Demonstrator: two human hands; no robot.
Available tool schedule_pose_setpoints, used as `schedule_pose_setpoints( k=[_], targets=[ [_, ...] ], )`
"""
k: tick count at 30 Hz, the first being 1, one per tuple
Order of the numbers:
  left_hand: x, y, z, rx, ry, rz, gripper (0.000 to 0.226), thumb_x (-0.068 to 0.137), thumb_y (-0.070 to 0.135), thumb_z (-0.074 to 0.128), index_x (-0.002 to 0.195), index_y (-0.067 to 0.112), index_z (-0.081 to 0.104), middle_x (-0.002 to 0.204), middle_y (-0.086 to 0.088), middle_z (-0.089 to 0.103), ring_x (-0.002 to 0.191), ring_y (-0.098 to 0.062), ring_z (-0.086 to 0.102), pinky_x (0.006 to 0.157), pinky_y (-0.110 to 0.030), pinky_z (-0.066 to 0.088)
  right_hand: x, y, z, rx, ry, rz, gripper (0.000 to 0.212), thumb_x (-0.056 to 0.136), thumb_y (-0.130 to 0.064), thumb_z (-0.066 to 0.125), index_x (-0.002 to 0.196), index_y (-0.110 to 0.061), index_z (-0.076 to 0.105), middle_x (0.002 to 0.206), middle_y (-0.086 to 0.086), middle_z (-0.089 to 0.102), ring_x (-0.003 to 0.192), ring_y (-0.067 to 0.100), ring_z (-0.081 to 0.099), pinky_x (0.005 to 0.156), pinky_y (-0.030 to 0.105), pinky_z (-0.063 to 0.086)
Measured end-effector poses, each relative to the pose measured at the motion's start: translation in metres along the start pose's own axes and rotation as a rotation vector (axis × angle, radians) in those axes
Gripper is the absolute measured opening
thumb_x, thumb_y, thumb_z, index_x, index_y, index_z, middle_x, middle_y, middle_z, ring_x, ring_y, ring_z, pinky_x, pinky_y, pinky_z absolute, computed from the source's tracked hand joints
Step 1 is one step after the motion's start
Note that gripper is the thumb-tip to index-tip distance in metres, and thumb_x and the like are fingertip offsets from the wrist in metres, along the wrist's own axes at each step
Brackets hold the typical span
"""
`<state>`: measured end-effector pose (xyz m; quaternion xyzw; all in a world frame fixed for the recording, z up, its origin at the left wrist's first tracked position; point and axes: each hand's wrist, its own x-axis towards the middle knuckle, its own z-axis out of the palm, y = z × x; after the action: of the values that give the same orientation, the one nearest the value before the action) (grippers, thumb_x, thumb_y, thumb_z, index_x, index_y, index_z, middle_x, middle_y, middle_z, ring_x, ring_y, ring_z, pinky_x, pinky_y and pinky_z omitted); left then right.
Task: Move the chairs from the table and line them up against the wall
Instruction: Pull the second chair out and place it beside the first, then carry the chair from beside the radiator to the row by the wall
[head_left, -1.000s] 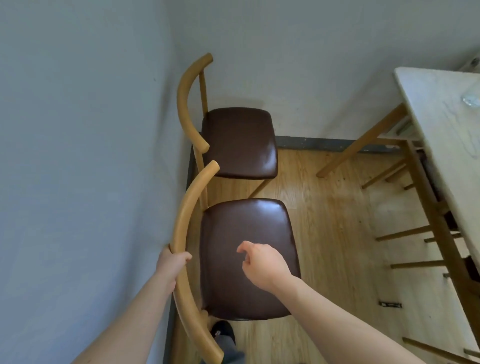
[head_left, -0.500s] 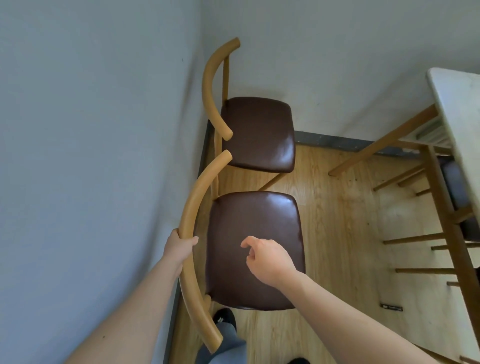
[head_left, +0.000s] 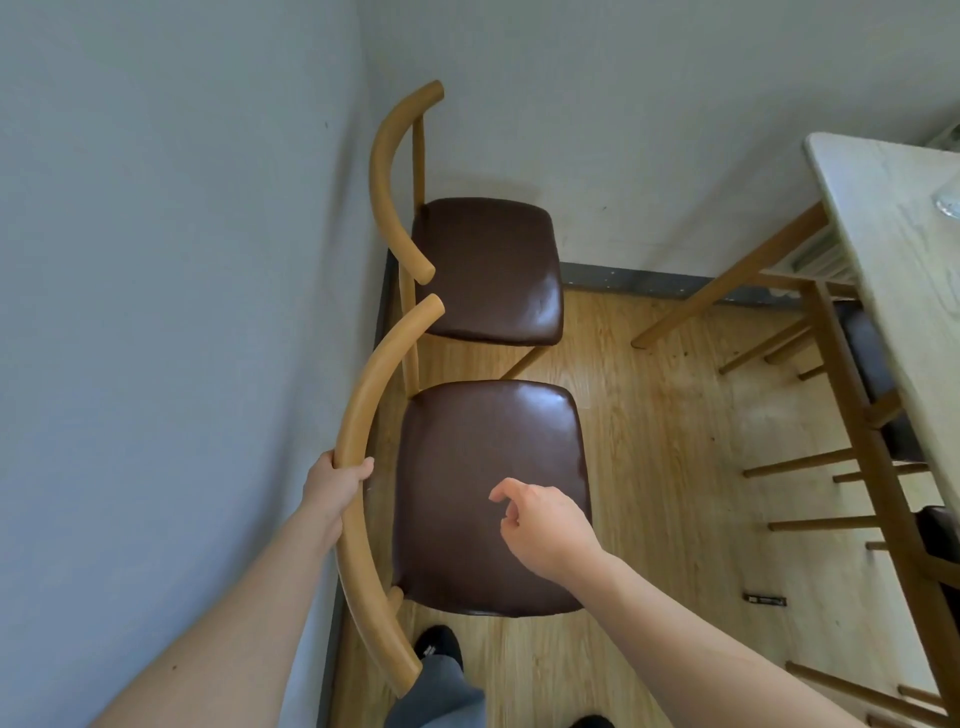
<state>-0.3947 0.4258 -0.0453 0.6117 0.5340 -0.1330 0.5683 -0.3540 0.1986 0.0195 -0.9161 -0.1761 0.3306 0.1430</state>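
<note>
Two chairs stand in a row along the left wall (head_left: 171, 312), their curved wooden backrests toward it. The far chair (head_left: 488, 270) sits in the corner; the near chair (head_left: 488, 493) is just beside it, backrest ends almost touching. The left hand (head_left: 332, 486) has its grip closed around the near chair's backrest rail (head_left: 358, 415), fingers wrapped over the top. The right hand (head_left: 545, 525) hovers above the brown seat, its grip loosely curled and holding nothing. A counter (head_left: 893, 249) stands at the right, with more chairs tucked beneath it. No containers can be made out. Compared with half a second ago, both hands keep the same posture and the near chair has not visibly moved relative to the far one; the view has swung slightly right, showing more of the counter top.
</note>
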Motion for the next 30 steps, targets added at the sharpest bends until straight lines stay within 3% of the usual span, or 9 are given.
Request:
schedule_pose_setpoints(
  k=[5,8,10,13,19,30],
  targets=[
    [-0.007,0.008,0.003,0.145,0.053,0.072,0.058,0.088,0.024,0.064,0.137,0.014,0.036,0.131,-0.013,0.051,0.114,-0.036,0.053,0.096,-0.052,0.045,-0.001,0.000,-0.004,0.017,0.014,-0.006,0.037,0.094,-0.015,0.045,0.130,-0.023,0.051,0.116,0.001,0.065,0.106,0.021,0.059,0.088,0.033,0.050],
    [-0.025,0.022,0.018,0.431,0.270,0.466,0.065,0.086,0.021,0.065,0.141,0.017,0.032,0.140,-0.011,0.046,0.124,-0.032,0.048,0.100,-0.048,0.044,-0.004,-0.001,-0.009,0.022,0.032,-0.004,0.037,0.094,-0.015,0.045,0.130,-0.024,0.051,0.115,0.001,0.065,0.105,0.021,0.059,0.088,0.034,0.051],
    [-0.041,0.034,0.033,0.573,0.301,0.724,0.062,0.086,0.022,0.063,0.141,0.021,0.034,0.145,-0.007,0.041,0.132,-0.028,0.041,0.106,-0.045,0.039,-0.008,0.001,-0.013,0.021,0.065,0.002,0.038,0.093,-0.015,0.045,0.130,-0.023,0.051,0.116,0.001,0.065,0.105,0.021,0.059,0.087,0.034,0.051],
    [-0.062,0.045,0.057,0.729,0.201,0.915,0.055,0.088,0.024,0.061,0.139,0.024,0.040,0.149,-0.006,0.036,0.137,-0.026,0.034,0.111,-0.044,0.032,-0.018,0.012,-0.022,0.028,0.140,0.029,0.039,0.092,-0.015,0.046,0.130,-0.023,0.051,0.118,0.000,0.064,0.108,0.021,0.058,0.083,0.031,0.049],
    [-0.111,0.054,0.101,0.841,-0.051,1.095,0.044,0.088,0.023,0.059,0.131,0.028,0.050,0.147,-0.003,0.040,0.137,-0.021,0.034,0.112,-0.040,0.028,-0.060,0.048,-0.045,0.052,0.284,0.115,0.039,0.088,-0.013,0.048,0.126,-0.023,0.055,0.114,0.000,0.064,0.109,0.022,0.055,0.085,0.031,0.044],
    [-0.280,0.059,0.234,1.013,-0.323,1.496,0.047,0.086,0.020,0.054,0.133,0.024,0.048,0.144,-0.002,0.041,0.133,-0.020,0.036,0.111,-0.037,0.026,-0.212,0.168,-0.089,0.184,0.547,0.361,0.035,0.087,-0.019,0.049,0.120,-0.027,0.059,0.117,-0.002,0.064,0.109,0.019,0.056,0.086,0.032,0.047]
  ],
)
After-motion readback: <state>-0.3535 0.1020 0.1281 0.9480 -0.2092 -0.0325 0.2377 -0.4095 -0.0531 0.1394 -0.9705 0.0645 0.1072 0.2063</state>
